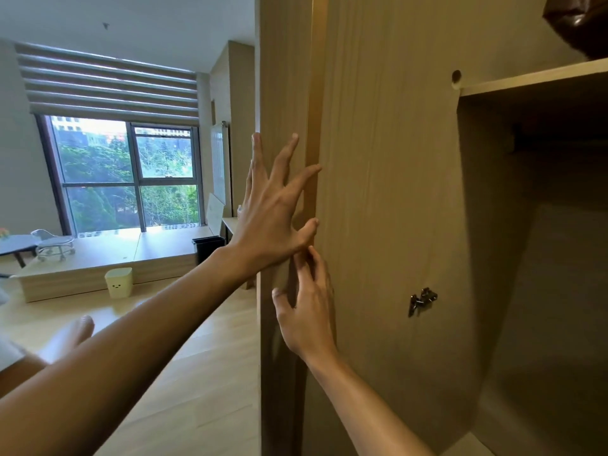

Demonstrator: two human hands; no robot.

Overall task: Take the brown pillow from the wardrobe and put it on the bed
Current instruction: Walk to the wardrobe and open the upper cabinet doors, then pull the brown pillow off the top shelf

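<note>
The wardrobe door point(388, 225) is being touched at its edge by the left hand point(273, 218) and right hand point(309, 311), both grips released, fingers spread; the brown pillow point(582, 24) is lying on the shelf point(533, 77) above.

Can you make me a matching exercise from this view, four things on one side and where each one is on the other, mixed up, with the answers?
Things:
1. pillow
2. left hand
3. hinge
4. bin

Places:
A. on the floor by the raised platform
B. on the top shelf, upper right corner of view
C. spread flat against the door's edge
D. screwed to the inner face of the open door

Pairs: 1-B, 2-C, 3-D, 4-A
</note>
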